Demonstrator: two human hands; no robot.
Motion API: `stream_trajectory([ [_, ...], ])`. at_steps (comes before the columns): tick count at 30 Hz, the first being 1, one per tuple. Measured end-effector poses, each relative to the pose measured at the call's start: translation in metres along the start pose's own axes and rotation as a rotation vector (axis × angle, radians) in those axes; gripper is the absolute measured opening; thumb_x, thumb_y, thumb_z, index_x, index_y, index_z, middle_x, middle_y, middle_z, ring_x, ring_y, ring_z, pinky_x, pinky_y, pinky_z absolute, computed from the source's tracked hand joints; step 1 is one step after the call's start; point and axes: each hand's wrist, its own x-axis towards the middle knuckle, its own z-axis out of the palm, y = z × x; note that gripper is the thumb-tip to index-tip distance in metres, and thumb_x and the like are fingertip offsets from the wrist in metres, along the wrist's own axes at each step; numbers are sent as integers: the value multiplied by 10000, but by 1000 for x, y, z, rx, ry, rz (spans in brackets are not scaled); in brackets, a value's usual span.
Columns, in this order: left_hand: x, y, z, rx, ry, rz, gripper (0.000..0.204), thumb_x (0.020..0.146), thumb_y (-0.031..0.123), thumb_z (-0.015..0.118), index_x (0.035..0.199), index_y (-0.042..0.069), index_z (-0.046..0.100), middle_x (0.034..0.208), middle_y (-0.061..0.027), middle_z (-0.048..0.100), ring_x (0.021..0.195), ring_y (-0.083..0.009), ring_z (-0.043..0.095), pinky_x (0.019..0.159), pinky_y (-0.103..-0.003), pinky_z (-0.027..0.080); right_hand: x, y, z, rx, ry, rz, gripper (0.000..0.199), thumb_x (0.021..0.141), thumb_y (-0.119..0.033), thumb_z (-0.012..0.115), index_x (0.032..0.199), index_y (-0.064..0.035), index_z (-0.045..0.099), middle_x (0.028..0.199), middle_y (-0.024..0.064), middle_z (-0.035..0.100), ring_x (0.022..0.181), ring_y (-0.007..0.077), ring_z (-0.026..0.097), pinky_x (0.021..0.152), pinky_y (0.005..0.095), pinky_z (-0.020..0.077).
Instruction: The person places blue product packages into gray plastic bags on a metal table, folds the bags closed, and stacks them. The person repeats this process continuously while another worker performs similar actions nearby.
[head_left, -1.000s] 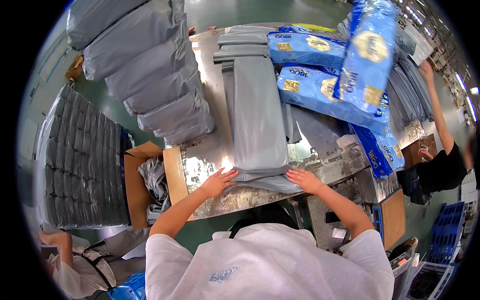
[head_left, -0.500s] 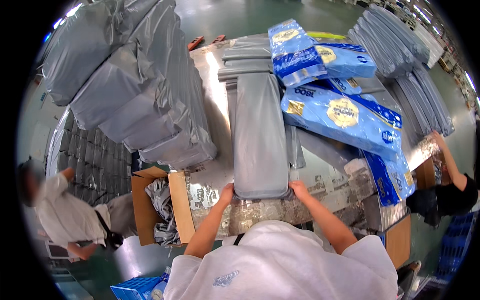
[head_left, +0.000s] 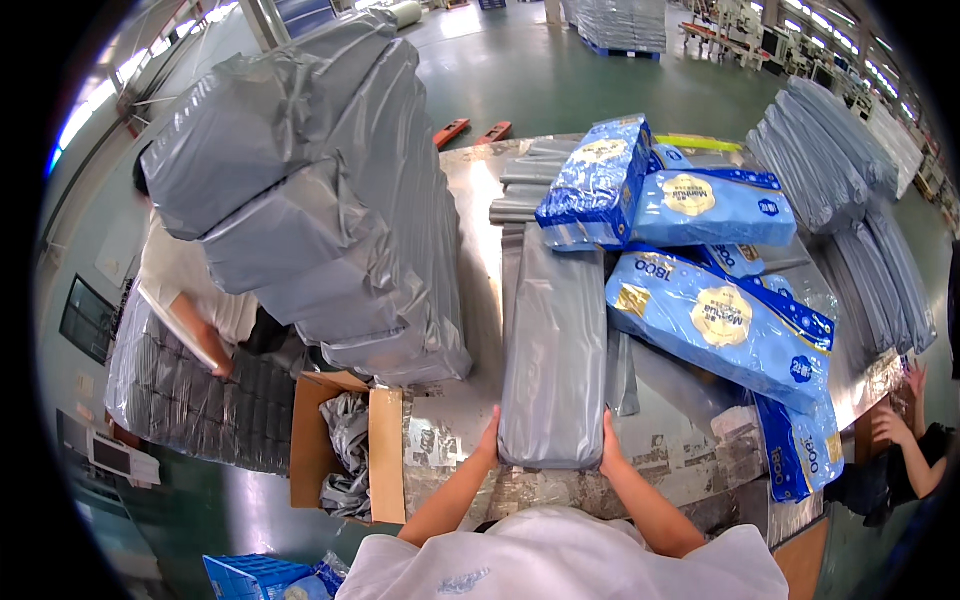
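A long grey plastic-wrapped package [head_left: 553, 350] lies lengthwise on the metal-topped table [head_left: 450, 400] in front of me. My left hand [head_left: 490, 440] is closed on its near left corner, fingers along the side. Gripping the opposite near corner is my right hand [head_left: 611, 450]. Some of my fingers are hidden by the package. Its far end meets a blue tissue pack [head_left: 600, 180], which covers part of it. Beside it on the right lies a larger light-blue tissue pack [head_left: 715, 318], on top of others.
Tall grey wrapped bundles [head_left: 330, 230] rise at the left. An open cardboard box [head_left: 386, 455] holds crumpled grey plastic. More grey bundles [head_left: 830, 150] are stacked far right. A co-worker [head_left: 190, 290] stands behind the left stack; another person's hands [head_left: 900, 415] show at right.
My view has tilted up, so the table sits lower in it. Both hands keep hold of the package, whose far end now overlaps the blue pack more. The left co-worker has moved farther away.
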Motion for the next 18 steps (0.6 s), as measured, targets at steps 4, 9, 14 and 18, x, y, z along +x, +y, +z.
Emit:
stream_trajectory([
  [4, -25, 24, -5, 171, -147, 36, 721, 817, 517, 508, 1336, 64, 298, 1294, -112, 427, 1176, -240, 427, 993, -374, 335, -25, -35, 12, -180, -103, 217, 631, 816, -381, 562, 1310, -75, 316, 1223, 110, 461, 1109, 221, 466, 922, 374, 399],
  [9, -87, 69, 8, 292, -219, 8, 733, 802, 321, 563, 1376, 84, 175, 1346, -101, 328, 1212, -222, 357, 995, -352, 315, -78, -59, 64, -126, -77, 260, 563, 752, -261, 619, 1194, 27, 424, 1109, 147, 544, 1031, 258, 526, 888, 394, 425],
  [14, -183, 95, 19, 368, -314, 220, 822, 776, 293, 579, 1402, 80, 91, 1391, -128, 245, 1265, -228, 262, 1021, -323, 237, -160, -55, 123, 10, -42, 221, 500, 759, -244, 599, 1159, 19, 454, 1090, 153, 547, 1009, 267, 534, 880, 392, 432],
  [18, -257, 92, 0, 466, -315, 258, 863, 762, 308, 578, 1396, 25, 64, 1411, -144, 194, 1302, -228, 181, 1042, -310, 164, -227, -23, 143, -49, -47, 127, 543, 770, -250, 578, 1211, 18, 408, 1112, 159, 530, 1018, 279, 526, 905, 409, 411],
])
